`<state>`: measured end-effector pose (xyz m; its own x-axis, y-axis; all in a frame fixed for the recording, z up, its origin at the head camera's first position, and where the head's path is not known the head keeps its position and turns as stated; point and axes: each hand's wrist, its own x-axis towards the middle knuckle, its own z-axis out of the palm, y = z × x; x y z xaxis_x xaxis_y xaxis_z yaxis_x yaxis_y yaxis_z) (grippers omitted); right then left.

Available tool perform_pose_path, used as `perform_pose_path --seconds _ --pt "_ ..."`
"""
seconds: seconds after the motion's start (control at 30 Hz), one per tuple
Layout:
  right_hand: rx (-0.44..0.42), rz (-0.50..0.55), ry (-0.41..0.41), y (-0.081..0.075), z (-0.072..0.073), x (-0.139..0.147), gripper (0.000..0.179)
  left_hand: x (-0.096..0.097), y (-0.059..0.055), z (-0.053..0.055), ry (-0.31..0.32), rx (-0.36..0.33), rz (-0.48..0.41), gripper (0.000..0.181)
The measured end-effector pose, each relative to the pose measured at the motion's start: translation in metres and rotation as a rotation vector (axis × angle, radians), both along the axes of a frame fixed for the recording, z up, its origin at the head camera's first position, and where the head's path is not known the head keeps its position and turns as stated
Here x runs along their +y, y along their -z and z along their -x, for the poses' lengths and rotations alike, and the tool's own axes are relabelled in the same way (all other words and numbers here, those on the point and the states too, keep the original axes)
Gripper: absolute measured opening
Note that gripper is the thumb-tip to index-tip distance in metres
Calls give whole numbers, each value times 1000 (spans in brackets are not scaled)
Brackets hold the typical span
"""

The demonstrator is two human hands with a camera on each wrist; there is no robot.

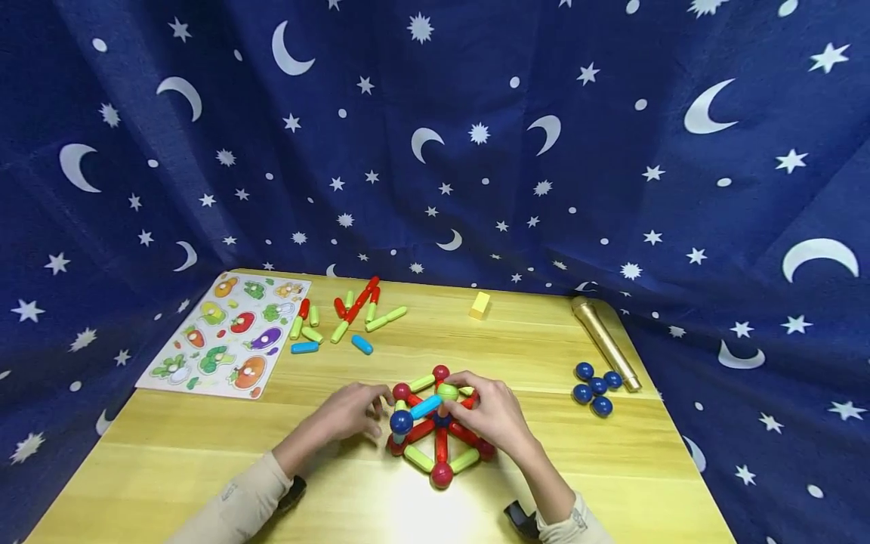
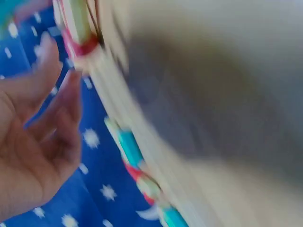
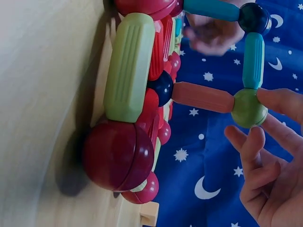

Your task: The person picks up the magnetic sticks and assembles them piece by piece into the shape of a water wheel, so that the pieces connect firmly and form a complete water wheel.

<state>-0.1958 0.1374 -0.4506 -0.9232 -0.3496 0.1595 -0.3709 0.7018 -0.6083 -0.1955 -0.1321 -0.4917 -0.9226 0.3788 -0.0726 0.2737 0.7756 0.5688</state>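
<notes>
On the table stands a wheel-shaped frame of magnetic rods and balls, with a red ball (image 1: 442,475) at its front corner. Above its hub, an upright red rod (image 3: 203,97) bears a green ball (image 3: 249,108), which my right hand (image 1: 491,414) pinches between thumb and fingers. A blue rod (image 1: 426,407) links that ball to a dark blue ball (image 1: 401,421), raised over the frame's left side on another blue rod (image 3: 211,9). Just left of this, my left hand (image 1: 351,412) hovers with loosely bent fingers, holding nothing; in the left wrist view its fingers are apart.
Loose rods, including a blue rod (image 1: 362,344), lie at the back left beside a vegetable picture board (image 1: 227,332). A yellow block (image 1: 479,305) sits at the back. To the right are several dark blue balls (image 1: 598,386) and a golden tube (image 1: 607,344).
</notes>
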Motion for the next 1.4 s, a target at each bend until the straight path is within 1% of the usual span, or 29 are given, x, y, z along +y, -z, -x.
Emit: perform_pose_path --seconds 0.03,0.07,0.17,0.2,0.27,0.3,0.33,0.4,0.43,0.47,0.5,0.53,0.57,0.63,0.67,0.7,0.73,0.8,0.87,0.93,1.0,1.13,1.2,1.3,1.37,1.4 --pt "8 1 -3 1 0 -1 30 -7 -1 11 -32 17 10 38" --pt "14 2 -3 2 -1 -1 29 -14 0 23 -72 48 25 33" --pt "22 3 1 3 -1 -3 29 -32 9 60 -190 182 125 31" --pt "22 0 5 4 -2 -3 29 -37 13 70 -210 227 171 32" --pt "22 -8 8 5 -2 -3 29 -43 23 86 -212 265 245 32" --pt "20 -10 10 5 -2 -3 28 -44 27 92 -204 273 273 30" --pt "18 -13 11 6 -3 -3 28 -45 30 95 -191 282 300 28" --pt "20 -18 11 6 -3 -3 28 -45 34 100 -173 301 335 22" --pt "24 -20 11 5 -3 -3 28 -43 34 100 -175 308 337 20" --pt "27 -20 11 5 -3 -3 28 -40 32 99 -186 309 309 19" --pt "28 -21 12 5 -3 -2 28 -35 27 96 -197 287 237 19" --pt "30 -24 13 4 -3 -2 28 -29 20 92 -201 254 134 21" --pt "29 -25 13 3 -3 -2 29 -22 12 87 -206 209 12 24" --pt "23 -22 20 2 -3 -1 30 -6 -6 75 -192 88 -285 30" --pt "17 -18 26 2 -3 0 30 3 -15 69 -174 22 -433 33" --pt "13 -15 33 1 -3 0 30 11 -23 63 -148 -44 -559 36" --pt "11 -12 40 1 -3 0 30 17 -31 57 -125 -100 -646 39" --pt "7 -6 52 1 -3 1 30 29 -40 47 -85 -188 -755 42" --pt "7 -3 58 1 -3 1 29 37 -44 41 -56 -246 -801 42" --pt "9 -4 59 1 -3 1 29 43 -45 38 -45 -283 -816 41" --pt "8 -1 58 1 -3 1 28 47 -43 36 -35 -306 -824 39" --pt "0 4 57 1 -4 1 28 52 -35 36 -18 -331 -834 37" --pt "-5 4 58 1 -4 1 28 53 -32 37 -8 -340 -841 39" --pt "-5 3 60 1 -4 0 28 49 -30 36 14 -344 -825 47" --pt "-1 1 66 1 -3 0 28 42 -29 38 16 -312 -776 52" --pt "0 1 67 1 -3 0 28 37 -29 39 3 -286 -734 53"
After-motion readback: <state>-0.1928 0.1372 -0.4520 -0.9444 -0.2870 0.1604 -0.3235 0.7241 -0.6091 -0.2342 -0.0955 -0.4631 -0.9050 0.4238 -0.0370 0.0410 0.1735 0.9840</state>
